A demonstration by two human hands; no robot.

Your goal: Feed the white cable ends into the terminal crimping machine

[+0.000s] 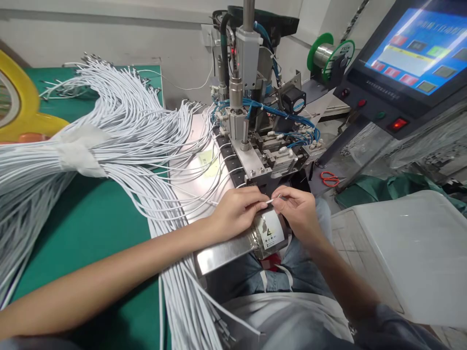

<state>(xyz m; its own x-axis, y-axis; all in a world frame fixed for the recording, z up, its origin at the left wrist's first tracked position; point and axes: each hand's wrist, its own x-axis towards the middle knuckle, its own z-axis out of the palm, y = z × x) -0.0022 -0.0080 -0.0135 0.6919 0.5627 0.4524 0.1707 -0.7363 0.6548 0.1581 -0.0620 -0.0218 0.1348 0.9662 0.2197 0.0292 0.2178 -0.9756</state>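
Observation:
A thin white cable (270, 201) runs between my two hands, just in front of the machine. My left hand (239, 211) is closed round it, with the cable's end sticking out past the fingertips. The fingertips of my right hand (296, 206) pinch the cable close to its end. Below the hands is a metal part with a white label (270, 229). Several more white cables lie in the slots of the black rail (233, 165) along the machine's edge. The machine's metal press head (239, 121) stands directly behind.
A large bundle of white cables (120, 116), wrapped with white tape (82, 150), spreads over the green table mat (98, 223). A control screen (419, 53) and a wire spool (324, 54) stand at right. Red-handled scissors (330, 179) lie near a white bin (416, 243).

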